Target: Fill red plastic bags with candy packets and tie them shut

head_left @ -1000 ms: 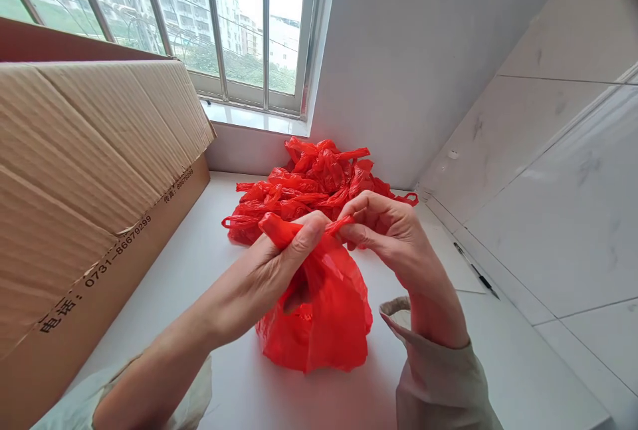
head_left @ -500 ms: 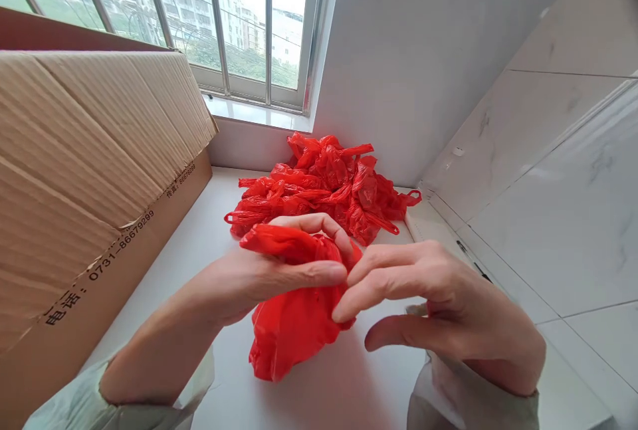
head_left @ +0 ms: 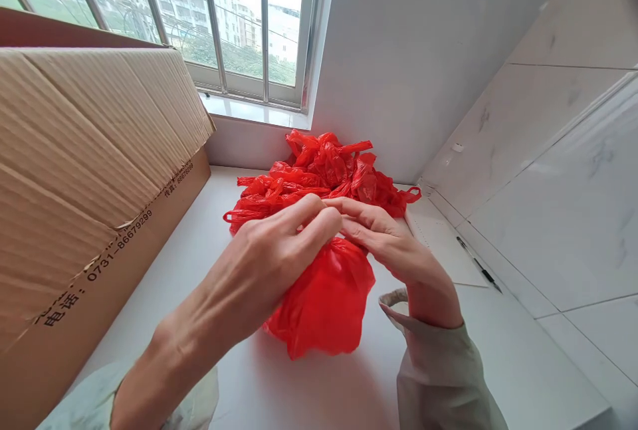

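l hand (head_left: 286,247) fingers bent in, pinching gathered top of red bag (head_left: 331,307); contact pt mostly hidden. r hand (head_left: 393,244) meets l fingertips at same spot, thumb + forefinger close tog; can't tell if it's got any film. bag is bulky, hangs below both hands, base on or just above worktop (head_left: 239,387), can't tell which. pile of red bags (head_left: 323,167) right behind, nr wall (head_left: 393,38). cardboard box (head_left: 104,144) on l side w/ flap folded down, printed tel no. paper (head_left: 443,244) + pen (head_left: 478,265) far r.
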The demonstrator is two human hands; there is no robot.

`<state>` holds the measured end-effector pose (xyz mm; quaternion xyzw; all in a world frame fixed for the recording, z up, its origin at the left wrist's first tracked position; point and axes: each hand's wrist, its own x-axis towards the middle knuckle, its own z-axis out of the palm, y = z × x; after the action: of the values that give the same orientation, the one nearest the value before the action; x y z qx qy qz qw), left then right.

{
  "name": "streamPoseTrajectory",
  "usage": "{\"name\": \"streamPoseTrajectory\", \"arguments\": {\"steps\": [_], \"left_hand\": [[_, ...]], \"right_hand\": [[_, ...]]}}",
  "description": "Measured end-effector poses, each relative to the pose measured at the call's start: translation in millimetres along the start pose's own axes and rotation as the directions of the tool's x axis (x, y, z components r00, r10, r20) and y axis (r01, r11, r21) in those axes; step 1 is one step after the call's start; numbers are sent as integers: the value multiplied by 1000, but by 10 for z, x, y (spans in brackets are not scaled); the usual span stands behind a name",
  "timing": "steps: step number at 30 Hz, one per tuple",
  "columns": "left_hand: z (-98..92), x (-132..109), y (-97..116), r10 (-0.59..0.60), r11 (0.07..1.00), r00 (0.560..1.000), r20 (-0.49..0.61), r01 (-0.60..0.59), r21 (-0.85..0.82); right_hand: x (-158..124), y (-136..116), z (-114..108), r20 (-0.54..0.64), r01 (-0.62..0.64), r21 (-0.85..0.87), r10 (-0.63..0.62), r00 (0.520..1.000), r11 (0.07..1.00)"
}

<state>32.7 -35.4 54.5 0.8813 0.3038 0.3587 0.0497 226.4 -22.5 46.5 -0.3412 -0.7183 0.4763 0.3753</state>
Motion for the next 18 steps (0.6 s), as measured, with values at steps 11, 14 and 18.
{"name": "streamPoseTrajectory", "arguments": {"steps": [11, 14, 18], "left_hand": [[127, 8, -154, 230, 945, 951, -207, -168, 281], [106, -1, -190, 205, 955, 972, -118, -172, 242], [52, 7, -236, 178, 979, 981, 80, -185, 81]], "right_hand": [[36, 111, -2, 102, -33, 7, 32, 994, 999], [65, 126, 7, -51, 58, -106, -64, 997, 993], [47, 104, -77, -158, 167, -297, -221, 963, 940]]}}
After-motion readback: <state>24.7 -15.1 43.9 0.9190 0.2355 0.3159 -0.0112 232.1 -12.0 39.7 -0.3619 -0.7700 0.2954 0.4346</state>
